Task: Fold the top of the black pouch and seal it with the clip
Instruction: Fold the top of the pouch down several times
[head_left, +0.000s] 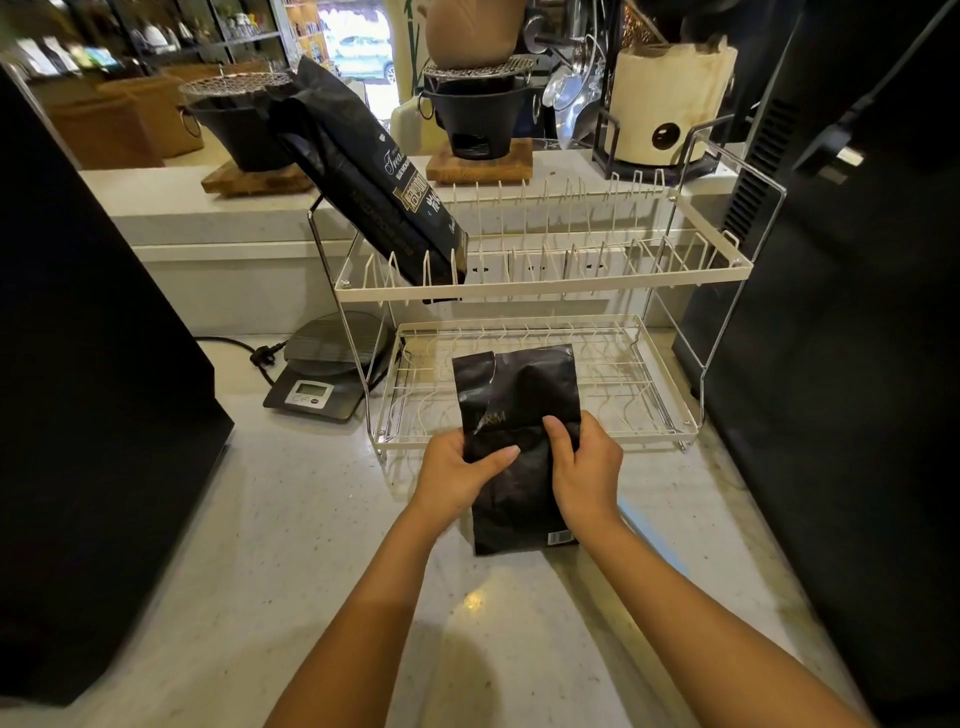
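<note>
A black pouch (519, 415) stands on the pale counter (291, 519) in front of me, its top open and torn, reaching up before the lower shelf of the rack. My left hand (457, 470) grips its left edge at mid-height, thumb across the front. On the other side, my right hand (584, 467) holds the right edge with the thumb pressed on the front. A barcode shows at the pouch's lower right. A light blue, blurred object (654, 540) lies on the counter under my right forearm; I cannot tell whether it is the clip.
A white two-tier wire dish rack (545, 280) stands just behind the pouch, and a larger black bag (374, 182) leans in its upper tier. A digital scale (324, 374) sits left of the rack. Black appliances flank both sides (78, 389) (857, 364).
</note>
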